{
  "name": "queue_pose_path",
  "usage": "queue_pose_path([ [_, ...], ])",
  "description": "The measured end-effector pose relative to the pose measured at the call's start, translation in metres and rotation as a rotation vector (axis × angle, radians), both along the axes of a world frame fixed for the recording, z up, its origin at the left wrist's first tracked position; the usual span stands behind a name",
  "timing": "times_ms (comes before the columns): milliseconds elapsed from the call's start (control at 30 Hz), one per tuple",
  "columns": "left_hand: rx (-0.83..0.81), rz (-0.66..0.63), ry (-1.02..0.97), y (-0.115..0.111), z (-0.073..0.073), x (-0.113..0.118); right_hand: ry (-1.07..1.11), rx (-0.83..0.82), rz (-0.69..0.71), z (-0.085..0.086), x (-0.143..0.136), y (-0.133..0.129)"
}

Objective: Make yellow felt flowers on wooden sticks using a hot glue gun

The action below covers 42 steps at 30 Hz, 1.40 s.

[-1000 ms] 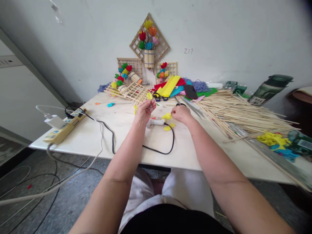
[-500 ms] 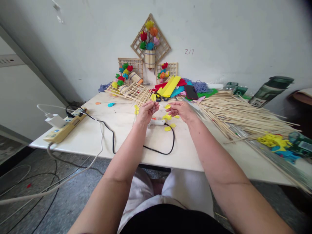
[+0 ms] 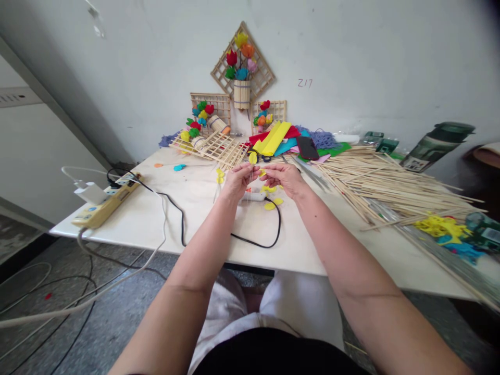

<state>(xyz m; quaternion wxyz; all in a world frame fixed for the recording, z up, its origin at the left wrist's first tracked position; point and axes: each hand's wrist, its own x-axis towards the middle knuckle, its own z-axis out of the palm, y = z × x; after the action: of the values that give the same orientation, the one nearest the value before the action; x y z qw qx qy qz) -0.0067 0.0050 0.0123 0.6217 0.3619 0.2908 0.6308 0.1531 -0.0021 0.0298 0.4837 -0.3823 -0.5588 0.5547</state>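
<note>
On my remote feed I see a small, rounded yellow petal (image 3: pixel 253 157) atop thin pale wires (image 3: pixel 250 188), pointing toward twelve o'clock, long axis near upright. It's at one o'clock of the left hand (image 3: pixel 239 180), whose fingers pinch the wires; the right hand (image 3: pixel 285 179) pinches a second petal (image 3: pixel 262 172) (mostly hidden by fingertips) toward nine o'clock.

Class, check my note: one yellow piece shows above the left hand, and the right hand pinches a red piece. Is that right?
Not quite: in the head view, the right hand pinches a small yellow piece, not a red one. The upper yellow piece does show above the left hand.
</note>
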Motion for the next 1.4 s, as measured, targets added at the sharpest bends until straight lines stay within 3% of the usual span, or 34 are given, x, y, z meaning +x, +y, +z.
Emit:
queue_pose_path([
  [333, 0.016, -0.004, 0.004, 0.0019, -0.0019, -0.0004, 0.017, 0.016, 0.017, 0.0022, -0.0001, -0.003],
  [600, 0.047, -0.011, 0.0, 0.0018, -0.0012, -0.0005, 0.071, 0.037, 0.121, 0.0022, 0.0, -0.0024],
  [833, 0.083, -0.036, 0.026, 0.0001, -0.001, -0.0001, 0.09, -0.191, 0.133, 0.0045, 0.0003, -0.0037],
  [967, 0.127, -0.054, 0.048, -0.0028, 0.0008, 0.0009, 0.142, -0.239, 0.178, 0.0088, 0.0011, -0.005],
  [1400, 0.099, 0.011, 0.027, 0.001, -0.0011, -0.0028, 0.085, -0.114, -0.01, 0.0085, -0.0005, -0.0002],
])
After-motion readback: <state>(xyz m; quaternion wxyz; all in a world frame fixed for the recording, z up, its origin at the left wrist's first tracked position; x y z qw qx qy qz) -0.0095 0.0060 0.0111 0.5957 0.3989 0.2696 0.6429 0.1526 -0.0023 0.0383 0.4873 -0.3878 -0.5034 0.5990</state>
